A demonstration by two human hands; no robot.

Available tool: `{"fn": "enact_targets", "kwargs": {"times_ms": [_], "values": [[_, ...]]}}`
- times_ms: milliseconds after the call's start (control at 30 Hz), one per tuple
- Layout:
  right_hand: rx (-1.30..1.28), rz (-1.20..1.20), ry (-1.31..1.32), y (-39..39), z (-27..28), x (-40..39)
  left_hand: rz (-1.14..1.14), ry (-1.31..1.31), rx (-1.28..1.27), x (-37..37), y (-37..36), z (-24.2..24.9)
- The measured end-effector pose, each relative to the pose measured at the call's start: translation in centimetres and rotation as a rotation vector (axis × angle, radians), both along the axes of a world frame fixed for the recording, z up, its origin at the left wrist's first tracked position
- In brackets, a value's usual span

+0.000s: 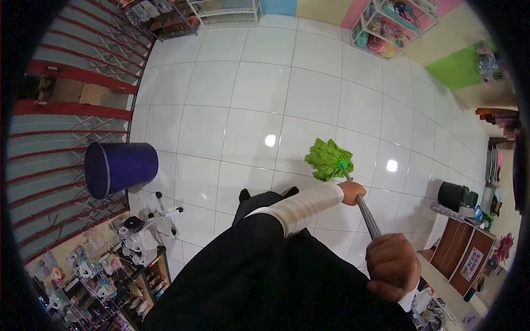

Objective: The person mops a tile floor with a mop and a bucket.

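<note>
A mop with a bright green cloth head (329, 160) rests on the white tiled floor, in front of my feet and a little to the right. Its striped grey handle (367, 217) slants from the green socket down toward the lower right. My left hand (353, 192) is wrapped round the handle low down, close to the mop head, with that arm reaching across my body. Higher up, my right hand (393, 267) is closed over the upper part of the handle, hiding its end.
A purple bin (122, 168) stands at the left by a red folding gate (77, 88). Below it is a white wheeled base (162, 215). Shelves of goods line the lower left. A white rack (386, 30) stands at the top right, a dark bin (457, 197) at the right.
</note>
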State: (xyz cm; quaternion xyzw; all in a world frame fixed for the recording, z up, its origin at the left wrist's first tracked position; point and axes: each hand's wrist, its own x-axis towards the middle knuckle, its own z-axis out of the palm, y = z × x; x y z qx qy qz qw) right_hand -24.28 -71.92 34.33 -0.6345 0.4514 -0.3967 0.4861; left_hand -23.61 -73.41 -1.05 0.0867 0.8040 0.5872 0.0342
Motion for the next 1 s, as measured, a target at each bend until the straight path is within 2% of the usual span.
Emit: {"fn": "enact_targets", "kwargs": {"times_ms": [100, 133, 267, 400, 500, 567, 633, 667, 767, 900, 1000], "values": [[-0.200, -0.073, -0.237, 0.4, 0.5, 0.5, 0.015, -0.049, -0.101, 2.3, -0.9, 1.8], [-0.139, 0.054, -0.245, 0.0, 1.4, -0.2, 0.009, -0.101, -0.121, 3.4, -1.9, 3.2], [-0.192, 0.186, -0.385, -1.9, 1.7, 1.5, 0.111, -0.197, -0.188, 10.0, -6.3, 5.9], [-0.201, 0.283, -0.536, -6.0, 0.2, 5.8, 0.255, -0.226, -0.243, 18.6, -11.5, 4.5], [-0.260, 0.290, -0.546, -8.7, -2.2, 11.0, 0.318, -0.252, -0.261, 26.4, -16.2, 3.8], [-0.339, 0.027, -0.644, -10.1, -3.7, 16.3, 0.464, -0.098, -0.335, 31.8, -18.2, 1.1], [-0.304, 0.199, -0.527, -12.2, -4.9, 18.6, 0.546, -0.072, -0.432, 36.4, -20.8, 1.3], [-0.287, 0.283, -0.467, -13.2, -5.6, 19.6, 0.545, -0.149, -0.453, 38.3, -22.0, 0.9], [-0.286, 0.203, -0.432, -15.0, -7.6, 23.1, 0.519, -0.452, -0.481, 42.9, -25.6, 0.0], [-0.264, 0.162, -0.363, -15.2, -13.6, 26.4, 0.577, -0.579, -0.574, 48.0, -28.9, -3.1], [-0.237, 0.082, -0.364, -13.5, -16.9, 28.2, 0.560, -0.808, -0.898, 49.5, -28.7, -5.7]]}}
